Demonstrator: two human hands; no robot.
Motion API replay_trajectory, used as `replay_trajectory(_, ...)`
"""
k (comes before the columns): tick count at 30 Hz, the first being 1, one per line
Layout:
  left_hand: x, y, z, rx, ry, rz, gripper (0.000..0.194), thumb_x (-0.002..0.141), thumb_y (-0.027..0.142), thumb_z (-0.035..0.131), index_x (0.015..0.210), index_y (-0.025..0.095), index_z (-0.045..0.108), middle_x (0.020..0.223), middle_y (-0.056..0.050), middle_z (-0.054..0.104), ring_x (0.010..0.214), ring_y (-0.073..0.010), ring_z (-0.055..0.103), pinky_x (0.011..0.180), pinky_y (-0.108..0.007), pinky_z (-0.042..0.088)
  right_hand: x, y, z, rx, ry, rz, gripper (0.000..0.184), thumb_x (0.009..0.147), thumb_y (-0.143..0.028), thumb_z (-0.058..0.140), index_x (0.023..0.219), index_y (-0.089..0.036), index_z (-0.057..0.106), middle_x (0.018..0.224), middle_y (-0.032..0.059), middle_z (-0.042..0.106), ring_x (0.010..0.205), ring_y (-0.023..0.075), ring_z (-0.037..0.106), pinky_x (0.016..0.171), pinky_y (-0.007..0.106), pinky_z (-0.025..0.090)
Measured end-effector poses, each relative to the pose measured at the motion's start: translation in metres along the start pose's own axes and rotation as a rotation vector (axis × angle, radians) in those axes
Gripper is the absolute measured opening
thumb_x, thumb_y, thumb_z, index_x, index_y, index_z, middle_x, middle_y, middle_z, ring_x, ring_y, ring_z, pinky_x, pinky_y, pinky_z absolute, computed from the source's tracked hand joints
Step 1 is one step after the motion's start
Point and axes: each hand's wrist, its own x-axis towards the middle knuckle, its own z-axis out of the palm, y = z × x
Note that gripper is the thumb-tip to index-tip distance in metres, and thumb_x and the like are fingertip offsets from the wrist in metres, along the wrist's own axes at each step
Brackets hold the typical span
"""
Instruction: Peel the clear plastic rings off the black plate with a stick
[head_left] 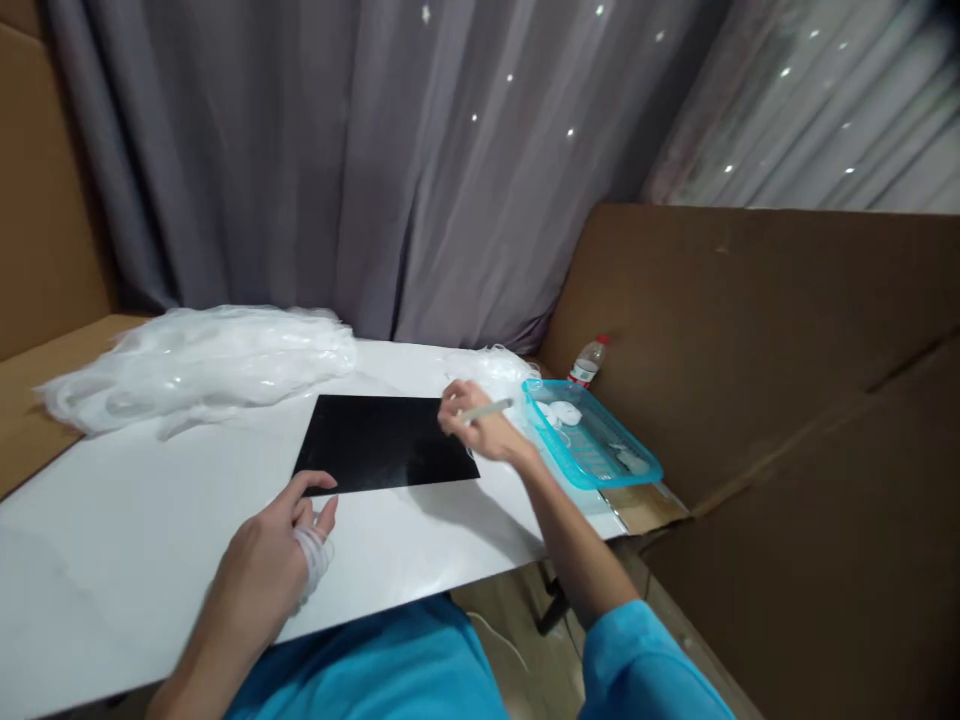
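Observation:
A flat black sheet [375, 440] lies on the white table. My left hand [274, 550] rests by the sheet's near left corner, with its thumb and forefinger apart and the forefinger reaching over the edge. Thin translucent white loops [315, 558] hang around the base of that thumb. Over the sheet's right side is my right hand [480, 425], fingers closed around a slim pale pen [486, 410]. The pen's back end points right; its tip is hidden by the fingers. I cannot tell if anything else is between these fingertips.
A big clear plastic bag of whitish material [217, 360] lies at the back left. Translucent strands [495, 368] are heaped behind my right hand. To the right stand a blue basket [600, 483] with white pieces inside and a red-capped bottle [588, 362]. Cardboard walls [787, 340] flank the table.

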Motion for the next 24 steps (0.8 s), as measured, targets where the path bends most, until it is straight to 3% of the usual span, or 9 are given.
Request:
replay_trajectory(4,0.018,0.020,0.003,0.194,-0.186,0.011,0.032,0.103,0.051,0.053,0.123,0.031,0.068,0.067,0.004,0.060,0.051,-0.0187,0.059,0.051,-0.025,0.035,-0.019,-0.030,0.042,0.135,-0.119,-0.074,0.019,0.100,-0.017,0.059,0.085,-0.020,0.071,0.132,0.0076,0.067,0.121,0.0278,0.057,0.114,0.045,0.041)
replay_trajectory(6,0.028,0.029,0.004,0.292,-0.239,0.056,0.033,0.103,0.048,0.053,0.126,0.031,0.069,0.068,0.001,0.067,0.055,-0.0223,0.065,0.053,-0.027,0.034,-0.026,-0.043,0.054,0.273,-0.148,-0.107,0.014,0.099,-0.018,0.061,0.101,-0.022,0.074,0.135,0.0063,0.067,0.123,0.0287,0.059,0.114,0.044,0.044)
replay_trajectory(8,0.036,0.038,0.004,0.329,-0.278,0.129,0.036,0.102,0.045,0.054,0.130,0.030,0.070,0.069,-0.002,0.070,0.062,-0.0258,0.070,0.057,-0.028,0.036,-0.034,-0.057,0.062,0.417,-0.141,-0.116,0.025,0.102,-0.020,0.061,0.123,-0.024,0.072,0.129,0.0060,0.068,0.118,0.0278,0.063,0.109,0.041,0.049)
replay_trajectory(12,0.047,0.053,0.006,0.227,-0.384,0.202,0.041,0.099,0.045,0.058,0.136,0.031,0.067,0.086,-0.003,0.079,0.075,-0.0278,0.076,0.067,-0.030,0.046,-0.051,-0.075,0.073,0.531,-0.028,-0.010,0.037,0.109,-0.030,0.060,0.146,-0.026,0.063,0.121,0.0066,0.065,0.113,0.0253,0.064,0.103,0.037,0.053)
replay_trajectory(15,0.054,0.063,0.015,0.198,-0.392,0.191,0.046,0.097,0.048,0.059,0.138,0.029,0.066,0.091,-0.003,0.080,0.078,-0.0278,0.077,0.070,-0.031,0.048,-0.065,-0.077,0.075,0.559,0.068,0.086,0.050,0.103,-0.037,0.076,0.150,-0.027,0.062,0.125,0.0069,0.066,0.116,0.0259,0.066,0.102,0.037,0.054)
replay_trajectory(18,0.058,0.077,0.028,0.227,-0.366,0.214,0.045,0.101,0.050,0.053,0.138,0.028,0.066,0.083,-0.002,0.076,0.074,-0.0271,0.074,0.069,-0.032,0.047,-0.080,-0.073,0.074,0.684,0.160,0.142,0.064,0.098,-0.044,0.084,0.156,-0.031,0.059,0.138,0.0068,0.070,0.125,0.0272,0.069,0.105,0.037,0.053)
replay_trajectory(21,0.058,0.093,0.040,0.205,-0.386,0.252,0.044,0.097,0.047,0.055,0.136,0.027,0.066,0.077,0.000,0.071,0.070,-0.0256,0.071,0.066,-0.031,0.046,-0.093,-0.066,0.075,0.880,0.222,0.231,0.086,0.087,-0.043,0.095,0.161,-0.035,0.053,0.131,0.0048,0.077,0.121,0.0274,0.074,0.093,0.034,0.057)
replay_trajectory(22,0.058,0.098,0.044,0.185,-0.404,0.272,0.045,0.094,0.042,0.057,0.135,0.027,0.067,0.076,0.001,0.070,0.069,-0.0248,0.070,0.065,-0.030,0.046,-0.097,-0.065,0.075,0.931,0.253,0.263,0.085,0.084,-0.040,0.096,0.159,-0.034,0.056,0.124,0.0043,0.079,0.116,0.0271,0.076,0.087,0.032,0.057)
replay_trajectory(24,0.057,0.106,0.050,0.141,-0.469,0.326,0.049,0.087,0.034,0.059,0.134,0.026,0.067,0.073,0.003,0.065,0.066,-0.0226,0.066,0.064,-0.028,0.044,-0.105,-0.062,0.073,0.979,0.330,0.317,0.064,0.085,-0.035,0.094,0.144,-0.029,0.069,0.115,0.0041,0.080,0.107,0.0257,0.078,0.079,0.029,0.056)
